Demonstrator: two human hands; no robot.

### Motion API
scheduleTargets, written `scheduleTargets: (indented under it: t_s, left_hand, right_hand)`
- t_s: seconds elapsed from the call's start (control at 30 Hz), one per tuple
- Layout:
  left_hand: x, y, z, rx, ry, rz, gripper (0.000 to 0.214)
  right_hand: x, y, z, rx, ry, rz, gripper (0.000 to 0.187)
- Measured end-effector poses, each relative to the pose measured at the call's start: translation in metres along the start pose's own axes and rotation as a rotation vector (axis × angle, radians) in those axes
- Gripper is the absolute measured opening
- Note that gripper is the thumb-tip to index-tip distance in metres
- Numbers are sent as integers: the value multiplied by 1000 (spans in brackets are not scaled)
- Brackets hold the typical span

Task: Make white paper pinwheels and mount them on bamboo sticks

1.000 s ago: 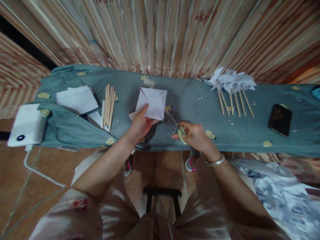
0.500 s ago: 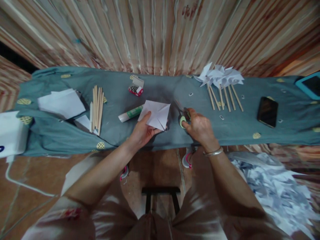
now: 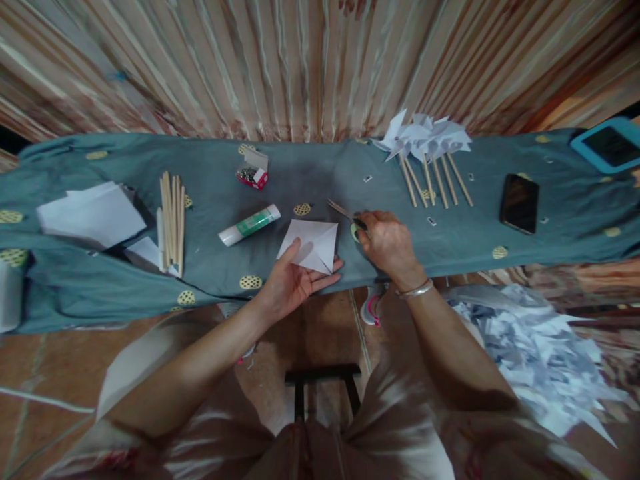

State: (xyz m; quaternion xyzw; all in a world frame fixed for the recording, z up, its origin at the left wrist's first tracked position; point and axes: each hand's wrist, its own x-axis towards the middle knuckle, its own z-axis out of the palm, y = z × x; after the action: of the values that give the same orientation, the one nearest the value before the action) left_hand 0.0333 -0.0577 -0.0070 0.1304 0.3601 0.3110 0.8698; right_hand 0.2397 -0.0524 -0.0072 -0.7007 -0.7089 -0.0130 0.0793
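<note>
My left hand [image 3: 293, 280] holds a white square of paper [image 3: 313, 241], its thumb on top and the fingers underneath. Crease or cut lines run from the paper's corners toward the middle. To the right, my right hand [image 3: 387, 241] grips a pair of scissors [image 3: 344, 211] with light green handle loops. The blades point up and left, apart from the paper, and most of the handle is hidden by the fingers. A green and white glue stick [image 3: 251, 225] lies just left of the paper.
On the cloth-covered table [image 3: 300, 173] lie a small red box of metal pins [image 3: 253, 170], wooden sticks [image 3: 173, 223], a paper stack [image 3: 95, 213], several paper pinwheels [image 3: 430, 140], a black phone [image 3: 520, 203] and a blue-framed device [image 3: 610, 145]. A heap of paper scraps [image 3: 535, 360] sits below right.
The view has shifted, moving the table items leftward. The scissors have swung to point more to the left, and the paper is lower, with the left fingers stretched out further beneath it.
</note>
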Motion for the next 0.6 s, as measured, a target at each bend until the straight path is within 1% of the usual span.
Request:
scheduleTargets:
  t_s: [0.07,0.13,0.2,0.27,0.3,0.33,0.37,0.4,0.43,0.5,0.53,0.57,0.6]
  left_hand:
    - [-4,-5,-1,0,2,-47,44]
    - [-8,-14,-3,-2,-25,-126,44]
    - [-14,-26,-6,13,-94,-224,44]
    - [-19,-36,-8,86,-177,-295,38]
    - [-21,-39,-9,150,-201,-289,36]
    - [-23,-39,-9,231,-208,-249,34]
    - [-24,-37,-10,328,-198,-168,32]
    - [-24,-32,-11,445,-173,-53,30]
    - [-23,-24,-12,578,-139,92,27]
    - [-20,-5,-17,936,-62,433,22]
    - [-18,5,-21,1105,-48,593,20]
    - [-15,13,-25,1244,-43,732,20]
    - [-12,20,-30,1362,-41,836,23]
  right_hand:
    - [1,-1,0,66,44,-4,35]
    - [2,-2,2,138,91,0,35]
    - [3,-4,5,190,118,5,35]
    - [3,-6,8,230,130,-6,34]
    - [3,-8,10,249,134,-13,33]
    - [3,-9,12,270,136,-19,32]
    - [3,-11,14,295,136,-23,31]
    - [3,-13,16,322,131,-25,32]
    - [3,-15,17,349,123,-24,33]
    - [4,-19,22,396,106,-28,40]
    - [5,-22,24,410,102,-36,44]
    - [5,-24,26,418,103,-49,49]
    - [6,-26,29,419,107,-62,53]
